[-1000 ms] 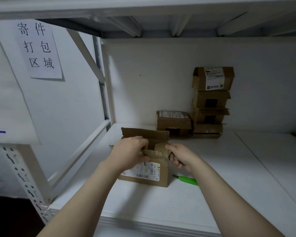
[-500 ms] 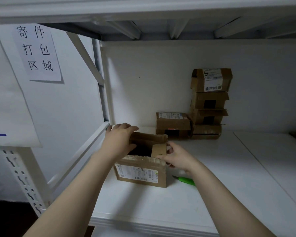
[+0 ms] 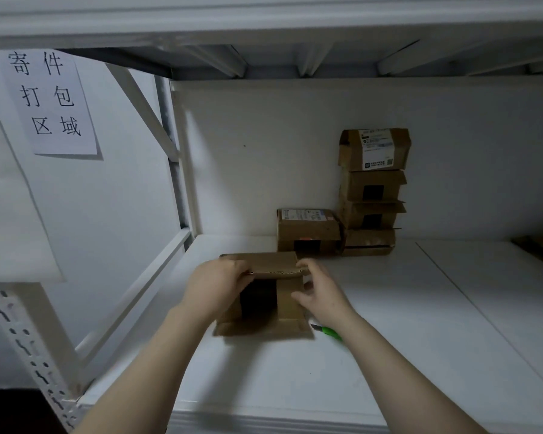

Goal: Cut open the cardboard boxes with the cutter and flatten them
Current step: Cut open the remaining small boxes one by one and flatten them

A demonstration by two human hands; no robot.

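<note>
The opened cardboard box [image 3: 264, 264] stands near the front of the white shelf [image 3: 389, 355]. Its upper flap is gripped at the left end by the left hand [image 3: 217, 285] and at the right end by the right hand [image 3: 322, 292], evidently to fold it down for flattening. The green cutter [image 3: 332, 333] lies just right of the box, beneath the right wrist and within reach, while more boxes [image 3: 372, 183] wait stacked against the back wall.

Dim, cool, flat light. The white shelf [image 3: 389, 308] beyond the right grip [image 3: 322, 292] is brightest, and the corner below and left of the left grip [image 3: 215, 286] sinks to black. The box [image 3: 264, 264] between them gapes dark inside. Both grips look slightly smeared, and straight lines bow toward the frame edges
</note>
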